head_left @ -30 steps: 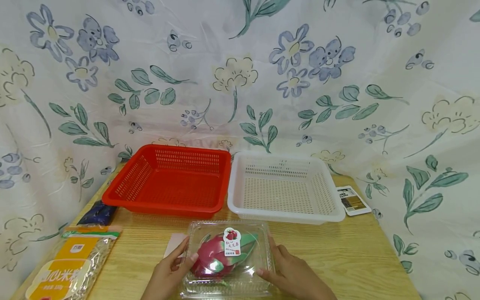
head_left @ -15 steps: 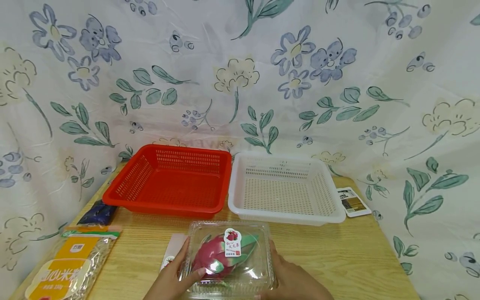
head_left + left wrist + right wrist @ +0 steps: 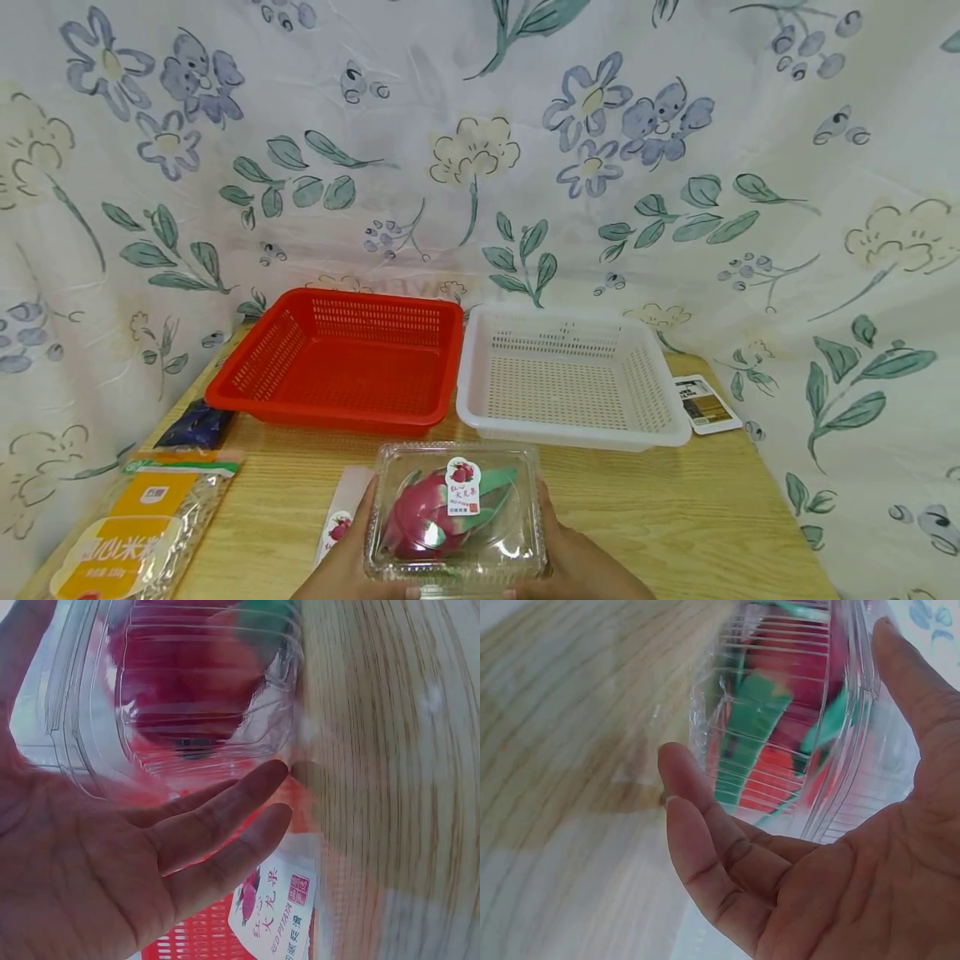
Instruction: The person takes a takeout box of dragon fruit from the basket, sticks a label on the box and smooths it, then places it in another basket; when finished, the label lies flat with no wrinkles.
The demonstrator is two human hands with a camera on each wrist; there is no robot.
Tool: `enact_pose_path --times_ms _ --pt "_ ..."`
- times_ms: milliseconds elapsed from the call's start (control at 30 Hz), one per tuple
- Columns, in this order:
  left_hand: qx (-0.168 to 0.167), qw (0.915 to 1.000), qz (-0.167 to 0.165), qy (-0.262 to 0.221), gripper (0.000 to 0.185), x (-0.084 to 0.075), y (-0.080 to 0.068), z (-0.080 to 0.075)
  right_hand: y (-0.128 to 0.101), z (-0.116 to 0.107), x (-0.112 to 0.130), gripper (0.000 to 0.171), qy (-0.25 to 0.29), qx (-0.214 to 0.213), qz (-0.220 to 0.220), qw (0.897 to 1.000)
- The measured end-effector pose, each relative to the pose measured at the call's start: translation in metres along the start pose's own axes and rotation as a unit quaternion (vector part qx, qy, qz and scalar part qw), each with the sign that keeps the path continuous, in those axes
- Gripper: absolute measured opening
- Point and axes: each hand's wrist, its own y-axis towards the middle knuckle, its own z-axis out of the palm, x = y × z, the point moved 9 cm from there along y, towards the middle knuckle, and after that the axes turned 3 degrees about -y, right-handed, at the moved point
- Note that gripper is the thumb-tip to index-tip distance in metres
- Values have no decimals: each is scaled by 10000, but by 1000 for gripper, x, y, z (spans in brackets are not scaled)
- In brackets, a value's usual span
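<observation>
Left hand: my left hand point(image 3: 352, 560) cups the left wall of the clear plastic clamshell box point(image 3: 456, 515), fingers point(image 3: 225, 817) long and nearly straight beneath it, thumb up the side.
Right hand: my right hand point(image 3: 577, 562) mirrors it on the right wall, fingers point(image 3: 705, 847) under the base, thumb on the rim.
Box: it holds a pink dragon fruit point(image 3: 423, 518) with green scales; it sits between my palms at the near edge of the wooden table point(image 3: 675, 508), just in front of the red plastic basket point(image 3: 341, 362) and white plastic basket point(image 3: 566, 379).
Technique: I judge even pressure from both palms and a level base will keep the thin lid from buckling.
Beside it: a narrow white fruit label card point(image 3: 337, 521) lies by my left hand.
</observation>
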Motion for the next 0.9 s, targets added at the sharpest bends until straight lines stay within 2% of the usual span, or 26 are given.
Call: enact_pose_path --times_ms 133,300,533,633,800,867,900 --pt "-24 9998 174 -86 145 -2 1 0 1 3 1 129 369 -38 -100 9993" --pt "-27 9990 305 -324 142 -2 2 0 2 9 2 127 1082 70 -142 9940" --pt "-10 9960 824 -346 136 -9 -2 1 -1 11 0 123 1059 34 -130 9943" --pt "30 9945 874 -572 135 -9 -3 2 -2 14 -1 122 1204 80 -68 9927" --pt "286 9891 1084 -953 133 -11 -5 6 -3 14 2 126 1095 -45 -187 9938" --pt "426 9856 1308 -986 129 -10 -5 7 -5 16 5 128 1336 -19 -293 9906" --pt "398 9844 1517 -794 127 -9 -6 5 -5 17 5 128 1482 8 -298 9885"
